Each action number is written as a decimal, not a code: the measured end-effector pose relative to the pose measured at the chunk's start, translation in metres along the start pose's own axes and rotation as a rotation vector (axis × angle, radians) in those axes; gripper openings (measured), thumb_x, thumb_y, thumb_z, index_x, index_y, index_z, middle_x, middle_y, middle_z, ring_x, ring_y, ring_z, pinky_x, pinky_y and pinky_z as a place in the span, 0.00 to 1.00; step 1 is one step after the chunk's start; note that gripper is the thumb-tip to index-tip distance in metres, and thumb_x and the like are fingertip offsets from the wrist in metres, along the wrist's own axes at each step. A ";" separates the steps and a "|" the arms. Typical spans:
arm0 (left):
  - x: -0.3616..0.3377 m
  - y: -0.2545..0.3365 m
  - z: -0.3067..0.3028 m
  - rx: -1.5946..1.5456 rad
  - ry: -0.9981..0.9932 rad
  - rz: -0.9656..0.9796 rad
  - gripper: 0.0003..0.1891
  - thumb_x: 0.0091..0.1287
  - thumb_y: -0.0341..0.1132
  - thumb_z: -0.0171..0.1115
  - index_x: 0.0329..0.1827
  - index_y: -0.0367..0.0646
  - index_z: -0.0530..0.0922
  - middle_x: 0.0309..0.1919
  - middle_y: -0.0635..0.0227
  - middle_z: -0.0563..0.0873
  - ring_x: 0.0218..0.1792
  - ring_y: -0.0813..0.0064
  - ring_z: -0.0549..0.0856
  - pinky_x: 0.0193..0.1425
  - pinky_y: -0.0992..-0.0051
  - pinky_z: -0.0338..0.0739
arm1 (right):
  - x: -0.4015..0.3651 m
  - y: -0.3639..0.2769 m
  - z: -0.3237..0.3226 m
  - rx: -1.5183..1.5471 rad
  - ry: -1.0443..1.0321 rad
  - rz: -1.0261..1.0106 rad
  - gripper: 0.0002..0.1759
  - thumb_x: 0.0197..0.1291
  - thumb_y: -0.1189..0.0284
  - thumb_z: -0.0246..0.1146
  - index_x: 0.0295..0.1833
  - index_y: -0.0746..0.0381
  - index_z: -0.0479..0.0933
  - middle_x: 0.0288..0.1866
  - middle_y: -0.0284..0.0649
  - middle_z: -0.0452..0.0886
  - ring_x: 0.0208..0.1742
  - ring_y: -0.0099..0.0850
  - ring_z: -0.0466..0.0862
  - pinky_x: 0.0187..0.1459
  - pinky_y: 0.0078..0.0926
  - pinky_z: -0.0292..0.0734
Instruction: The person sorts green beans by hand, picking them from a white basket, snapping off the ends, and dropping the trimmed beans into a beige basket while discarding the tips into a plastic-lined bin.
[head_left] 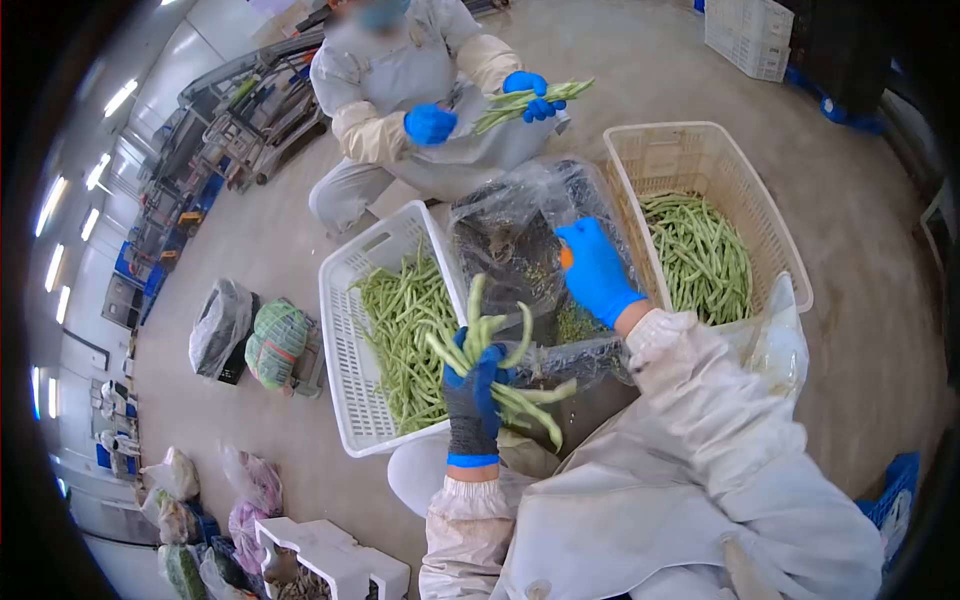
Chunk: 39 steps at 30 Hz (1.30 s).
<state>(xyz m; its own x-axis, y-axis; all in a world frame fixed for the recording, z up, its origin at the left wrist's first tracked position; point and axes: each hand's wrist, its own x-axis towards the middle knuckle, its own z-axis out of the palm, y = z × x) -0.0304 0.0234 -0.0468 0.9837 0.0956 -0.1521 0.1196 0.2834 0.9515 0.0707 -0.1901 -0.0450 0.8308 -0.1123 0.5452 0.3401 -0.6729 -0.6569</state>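
My left hand [475,392], in a dark grey and blue glove, is closed round a loose bunch of green beans [508,400] whose ends stick out on both sides. My right hand [598,270], in a blue glove, is closed on a small orange thing [566,257]; most of it is hidden in the fist, so its kind does not show. That fist is above a crate lined with clear plastic [520,235], which has small green bits in it. Left of it stands a white crate [345,345] of green beans; on the right, a beige crate [680,150] holds more.
Opposite me sits a co-worker [400,90] in blue gloves, holding a bunch of green beans [530,100]. A green net sack [283,343], filled bags [255,500] and a white foam box [335,550] lie on the left. White crates [750,35] are stacked at the far right.
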 end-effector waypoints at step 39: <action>0.018 0.010 -0.030 -0.255 0.404 0.336 0.17 0.66 0.34 0.57 0.56 0.38 0.73 0.26 0.69 0.78 0.28 0.78 0.77 0.34 0.78 0.74 | -0.103 0.027 -0.013 0.707 -0.288 0.683 0.13 0.59 0.76 0.55 0.49 0.64 0.77 0.35 0.47 0.80 0.34 0.40 0.81 0.38 0.34 0.77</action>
<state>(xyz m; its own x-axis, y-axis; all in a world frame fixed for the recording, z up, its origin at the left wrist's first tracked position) -0.0155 0.0564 -0.0485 0.8266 0.5626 0.0095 -0.2759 0.3906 0.8782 -0.0114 -0.2066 -0.1118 0.9871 -0.0670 -0.1454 -0.1411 0.0641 -0.9879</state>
